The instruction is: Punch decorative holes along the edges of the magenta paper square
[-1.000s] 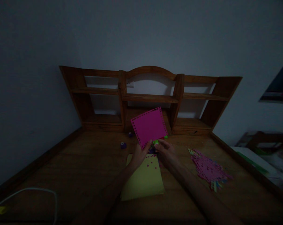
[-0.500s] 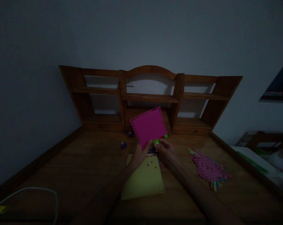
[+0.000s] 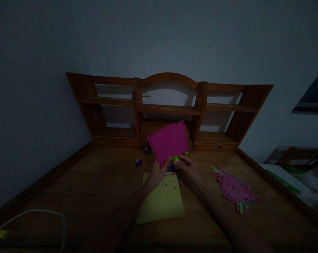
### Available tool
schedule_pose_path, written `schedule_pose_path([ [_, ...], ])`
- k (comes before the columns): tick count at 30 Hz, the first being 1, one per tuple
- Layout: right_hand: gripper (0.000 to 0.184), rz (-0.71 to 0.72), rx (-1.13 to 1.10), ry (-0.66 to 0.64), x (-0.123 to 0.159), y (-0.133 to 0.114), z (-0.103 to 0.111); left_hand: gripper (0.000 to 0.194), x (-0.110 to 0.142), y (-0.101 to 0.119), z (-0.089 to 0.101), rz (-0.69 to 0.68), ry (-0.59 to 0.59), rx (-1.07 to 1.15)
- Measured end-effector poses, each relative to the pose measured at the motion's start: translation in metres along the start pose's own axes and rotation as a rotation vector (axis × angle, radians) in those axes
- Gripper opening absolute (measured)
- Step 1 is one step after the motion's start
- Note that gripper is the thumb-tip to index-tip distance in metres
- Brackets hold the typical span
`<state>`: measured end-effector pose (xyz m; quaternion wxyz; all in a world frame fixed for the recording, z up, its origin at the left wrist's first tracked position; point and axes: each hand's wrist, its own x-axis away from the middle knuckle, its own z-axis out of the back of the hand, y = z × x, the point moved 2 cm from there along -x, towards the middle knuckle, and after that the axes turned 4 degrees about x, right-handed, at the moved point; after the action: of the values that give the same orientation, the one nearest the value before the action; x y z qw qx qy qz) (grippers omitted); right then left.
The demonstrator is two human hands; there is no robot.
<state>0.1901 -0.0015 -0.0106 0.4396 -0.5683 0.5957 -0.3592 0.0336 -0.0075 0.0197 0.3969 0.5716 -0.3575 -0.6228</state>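
A pink sheet of paper (image 3: 169, 142) is held up and tilted, with small shapes punched along its top, left and right edges. My left hand (image 3: 158, 172) pinches its lower left corner between thumb and fingers. My right hand (image 3: 187, 168) is closed around a green craft punch (image 3: 175, 159), set at the sheet's lower edge. Whether the paper sits inside the punch's slot, I cannot tell. Below the hands lies a yellow sheet (image 3: 160, 203) with several small pink cut-outs scattered near its top.
Two purple punches (image 3: 138, 162) stand left of the pink sheet. A heap of punched paper strips (image 3: 235, 189) lies to the right. Behind is a wooden shelf unit (image 3: 169, 109). A white cable (image 3: 43, 211) curves at the front left.
The pink sheet has turned slightly and shifted a little to the right. Both hands keep their grip, and the green punch stays at the lower edge.
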Motion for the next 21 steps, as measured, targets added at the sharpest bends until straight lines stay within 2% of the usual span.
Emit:
schedule_pose_path([
  [11, 0.041, 0.018, -0.017, -0.007, 0.002, -0.004, -0.002, 0.033, 0.001, -0.001, -0.001, -0.002, -0.035, 0.074],
  [21, 0.03, 0.028, -0.052, -0.044, 0.008, -0.012, -0.008, 0.037, -0.001, -0.01, -0.001, -0.033, -0.019, -0.095],
])
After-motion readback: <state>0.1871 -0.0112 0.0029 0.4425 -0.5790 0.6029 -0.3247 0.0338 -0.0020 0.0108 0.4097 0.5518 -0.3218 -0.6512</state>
